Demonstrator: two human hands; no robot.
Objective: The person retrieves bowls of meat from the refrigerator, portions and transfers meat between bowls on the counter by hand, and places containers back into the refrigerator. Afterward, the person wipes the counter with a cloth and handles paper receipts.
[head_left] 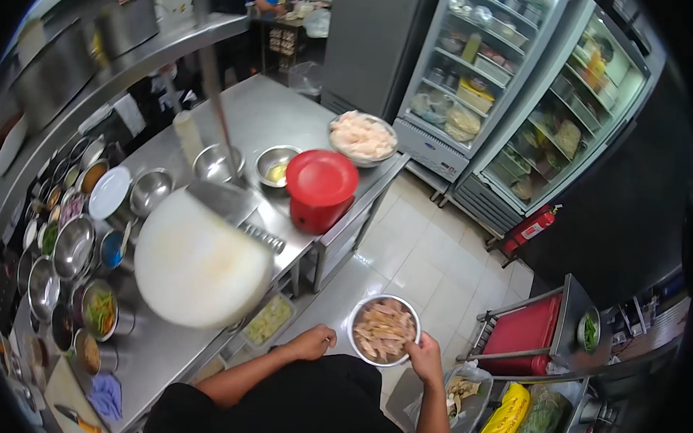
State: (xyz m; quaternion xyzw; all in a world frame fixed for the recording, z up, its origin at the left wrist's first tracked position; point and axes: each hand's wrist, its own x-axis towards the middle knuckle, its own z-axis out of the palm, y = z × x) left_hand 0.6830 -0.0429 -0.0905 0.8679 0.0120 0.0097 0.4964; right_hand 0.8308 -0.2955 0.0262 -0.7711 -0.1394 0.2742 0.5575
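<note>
At five o'clock in view, the right hand (427, 358) grips the bowl (351, 333) by its four-o'clock rim, probably stiff and best held at opposite edges since the likely soft, slippery strips (384, 328) add weight, while the left hand (313, 342) curls, seemingly empty, apart from its nine-o'clock side.

A round, silver-coloured metal bowl (351, 328) was held by its rim, its mouth facing upward. Pinkish-tan meat strips (385, 330) lay jumbled inside, pointing various ways and covering its base.
</note>
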